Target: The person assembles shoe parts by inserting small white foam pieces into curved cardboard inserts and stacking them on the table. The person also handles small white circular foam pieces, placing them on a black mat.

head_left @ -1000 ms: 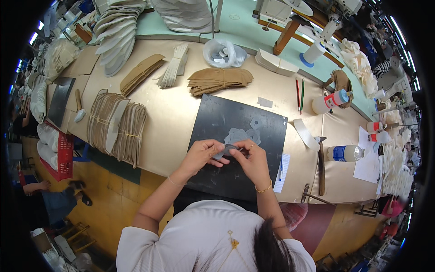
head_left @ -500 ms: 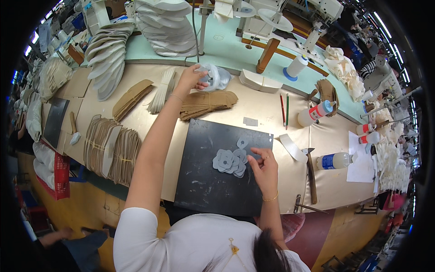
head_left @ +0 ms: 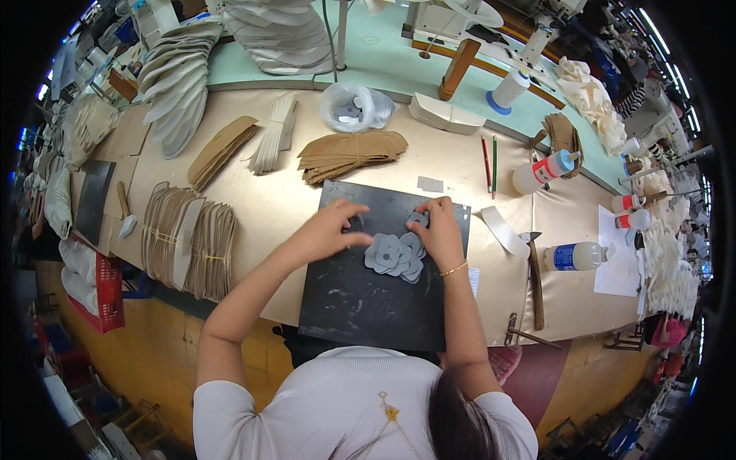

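A loose pile of small grey scalloped pieces with holes (head_left: 392, 259) lies on the black board (head_left: 368, 310) in front of me. My right hand (head_left: 443, 239) is at the pile's far right, its thumb and fingers closed on a single grey piece (head_left: 418, 219). Left of the pile hovers my left hand (head_left: 331, 230), fingers curved and apart, with nothing visible in it. Beyond the board, a clear plastic bag (head_left: 376, 107) stands with its mouth spread, grey pieces inside. A bundle of brown cut pieces (head_left: 353, 153) lies between bag and board.
Brown stacks (head_left: 188, 245) and a strip bundle (head_left: 272, 138) lie to the left. On the right are two pencils (head_left: 487, 165), a white curved piece (head_left: 504, 232), a hammer (head_left: 536, 284), a glue bottle (head_left: 546, 170) and a clear bottle (head_left: 576, 257). White stacks (head_left: 280, 34) stand behind.
My left hand has come back from the plastic bag to the board, left of the pile. My right hand has moved slightly farther away and taken hold of the separate grey piece.
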### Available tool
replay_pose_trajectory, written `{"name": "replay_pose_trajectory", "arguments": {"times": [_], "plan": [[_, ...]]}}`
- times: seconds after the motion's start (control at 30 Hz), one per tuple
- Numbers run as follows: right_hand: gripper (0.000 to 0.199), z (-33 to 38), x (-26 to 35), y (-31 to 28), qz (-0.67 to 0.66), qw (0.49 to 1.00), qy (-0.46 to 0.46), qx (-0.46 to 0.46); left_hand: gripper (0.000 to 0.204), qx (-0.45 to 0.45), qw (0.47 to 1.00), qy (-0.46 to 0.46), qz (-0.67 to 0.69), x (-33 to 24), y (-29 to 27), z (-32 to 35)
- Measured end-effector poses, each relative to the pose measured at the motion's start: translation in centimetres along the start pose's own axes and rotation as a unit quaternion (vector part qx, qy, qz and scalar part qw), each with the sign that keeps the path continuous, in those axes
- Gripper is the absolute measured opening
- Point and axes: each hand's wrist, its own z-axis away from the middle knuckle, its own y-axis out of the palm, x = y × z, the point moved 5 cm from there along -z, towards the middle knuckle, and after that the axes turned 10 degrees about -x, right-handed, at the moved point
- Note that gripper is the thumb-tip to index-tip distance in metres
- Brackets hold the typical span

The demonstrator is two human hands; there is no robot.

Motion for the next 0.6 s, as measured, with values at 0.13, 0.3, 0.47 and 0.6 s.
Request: {"name": "replay_pose_trajectory", "arguments": {"times": [0.13,0.3,0.47,0.6], "plan": [[0.027,-1.2,-0.5,0.2,-0.051,0.997,0.049,0.02,0.079,-0.005,0.996,0.07,-0.063,-0.3,2.9,1.5],[0.038,1.5,2.1,-2.8,-0.122,0.99,0.067,0.027,0.088,0.015,0.994,0.035,-0.103,-1.1,5.1,1.2],[0.056,4.8,4.1,-2.0,-0.056,0.99,-0.127,-0.033,0.089,0.028,0.989,0.027,-0.144,-2.0,5.6,1.0],[0.064,5.5,0.8,-3.3,-0.112,0.991,0.071,-0.017,0.079,0.019,0.992,0.015,-0.124,-1.3,5.8,0.7]]}}
